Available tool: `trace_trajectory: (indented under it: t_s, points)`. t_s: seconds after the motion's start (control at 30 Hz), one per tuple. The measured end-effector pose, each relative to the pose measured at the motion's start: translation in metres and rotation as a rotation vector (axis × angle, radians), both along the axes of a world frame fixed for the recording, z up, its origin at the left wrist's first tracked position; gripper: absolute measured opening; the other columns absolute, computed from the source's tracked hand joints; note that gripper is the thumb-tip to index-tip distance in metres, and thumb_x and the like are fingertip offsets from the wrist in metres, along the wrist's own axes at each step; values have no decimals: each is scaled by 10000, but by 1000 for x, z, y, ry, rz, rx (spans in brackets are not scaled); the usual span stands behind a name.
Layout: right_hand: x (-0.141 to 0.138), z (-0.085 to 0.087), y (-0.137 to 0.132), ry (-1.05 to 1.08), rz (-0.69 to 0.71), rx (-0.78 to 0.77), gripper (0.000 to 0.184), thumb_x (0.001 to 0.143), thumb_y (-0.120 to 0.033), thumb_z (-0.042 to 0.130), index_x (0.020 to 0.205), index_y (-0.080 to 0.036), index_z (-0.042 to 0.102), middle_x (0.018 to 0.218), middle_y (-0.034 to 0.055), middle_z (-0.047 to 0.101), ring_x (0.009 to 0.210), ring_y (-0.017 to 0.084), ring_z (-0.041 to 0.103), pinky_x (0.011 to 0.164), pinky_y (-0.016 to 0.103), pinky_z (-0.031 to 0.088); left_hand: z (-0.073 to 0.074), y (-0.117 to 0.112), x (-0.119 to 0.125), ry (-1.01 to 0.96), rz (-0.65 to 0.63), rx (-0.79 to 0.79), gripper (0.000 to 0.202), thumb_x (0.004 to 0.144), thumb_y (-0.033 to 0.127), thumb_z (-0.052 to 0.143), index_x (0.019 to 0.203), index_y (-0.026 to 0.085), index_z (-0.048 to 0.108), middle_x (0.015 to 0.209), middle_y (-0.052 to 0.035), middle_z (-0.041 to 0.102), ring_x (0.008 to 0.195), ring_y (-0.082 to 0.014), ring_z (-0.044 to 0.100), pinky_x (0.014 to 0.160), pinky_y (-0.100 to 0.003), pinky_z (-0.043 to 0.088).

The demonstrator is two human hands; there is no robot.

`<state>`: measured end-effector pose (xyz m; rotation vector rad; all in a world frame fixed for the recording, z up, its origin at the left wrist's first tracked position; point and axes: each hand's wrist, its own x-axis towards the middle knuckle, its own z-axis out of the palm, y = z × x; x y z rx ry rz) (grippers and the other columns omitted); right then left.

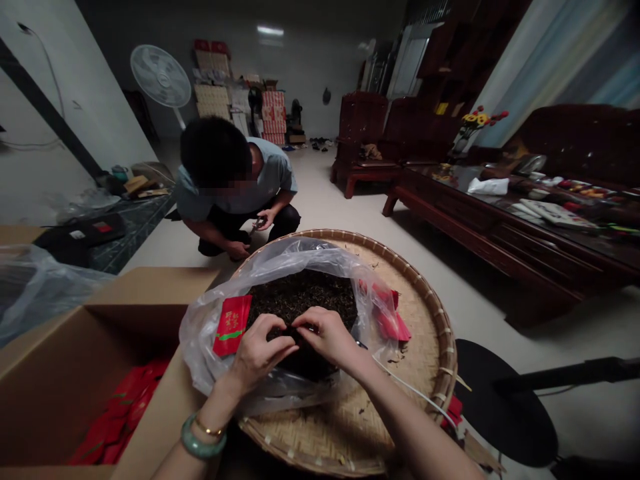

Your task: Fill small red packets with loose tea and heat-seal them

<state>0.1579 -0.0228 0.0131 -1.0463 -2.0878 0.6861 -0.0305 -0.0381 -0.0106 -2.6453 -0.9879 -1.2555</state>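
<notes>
My left hand (260, 350) and my right hand (327, 333) meet over a heap of dark dried tea leaves (310, 290). Thumb and forefinger are pinched on each hand, the tips close together; whatever lies between them is too small and dark to make out. The leaves fill an open clear plastic bag (197, 333) with its rim spread wide. Under the bag is a round woven bamboo tray (415, 293). A red packet (233, 325) with a green band rests at the bag's left, close to my left hand. More red packets (390, 320) lie on the right, partly behind the plastic.
To my left, an open cardboard box (150, 283) holds several red packets (123, 413). Across the tray crouches a person (240, 180), a small object in one hand. A white cable (415, 393) crosses the tray. Right are a black round base (505, 400) and a dark wooden table (470, 213).
</notes>
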Motion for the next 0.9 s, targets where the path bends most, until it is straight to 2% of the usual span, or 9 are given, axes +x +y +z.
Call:
trace_trajectory:
  t_s: [0.17,0.3,0.43,0.53,0.6,0.67,0.7,0.8,0.9]
  points:
    - [5,3,-3,157,-77,140,151,832,-145,562,874,-223,684,799,32,686,767,162,607,712,292,479,0,0,-2,-12,21,-12,72,833,245,605,813,203,660,873,-52,551,817,-164,519,694,-299,483]
    - [10,3,-8,158,-177,144,211,826,-119,517,924,-224,672,878,54,646,856,177,590,763,313,486,1,0,-2,-27,28,-13,69,828,245,610,802,200,654,914,-61,578,859,-178,538,736,-326,498]
    - [9,-2,-14,-83,26,135,315,767,-162,608,1074,-234,624,1123,88,560,1042,217,528,871,363,470,1,0,-2,-28,18,-36,59,828,230,608,801,205,654,962,-65,587,896,-187,548,765,-342,503]
    - [6,-9,-14,-230,79,82,167,800,-185,608,961,-211,648,1041,83,594,938,200,570,796,338,494,-4,0,-2,-89,10,-113,78,809,225,631,885,218,649,1017,-68,601,954,-203,565,823,-373,505]
    - [6,-12,-11,-177,49,23,98,821,-153,585,881,-190,652,951,65,621,846,168,596,747,294,497,-10,1,-3,-200,41,-266,369,759,249,686,1111,228,577,1134,-94,592,1050,-234,564,855,-398,509]
    - [8,-10,-8,-63,17,-25,80,821,-147,592,859,-182,653,933,58,636,833,158,606,742,274,490,-16,4,-4,-341,53,-512,704,708,253,725,1325,227,387,1234,-132,563,1109,-252,562,850,-401,522]
    - [10,-8,-7,-9,3,-43,70,820,-156,598,854,-183,655,939,59,641,845,159,609,750,273,486,-18,5,-5,-399,23,-658,788,698,237,726,1370,224,316,1235,-138,572,1094,-246,581,847,-395,525]
    - [19,2,-5,69,2,-97,59,824,-171,600,826,-185,657,948,56,644,860,160,610,756,271,476,-21,8,-7,-496,-123,-1072,745,674,164,706,1338,187,370,1107,-105,664,957,-214,657,852,-382,522]
    - [28,14,-5,46,48,-134,105,840,-179,575,755,-176,636,975,55,622,820,145,599,715,258,470,-18,9,-5,-541,-150,-1279,601,625,123,710,1196,145,526,1036,-82,701,918,-217,668,814,-357,532]
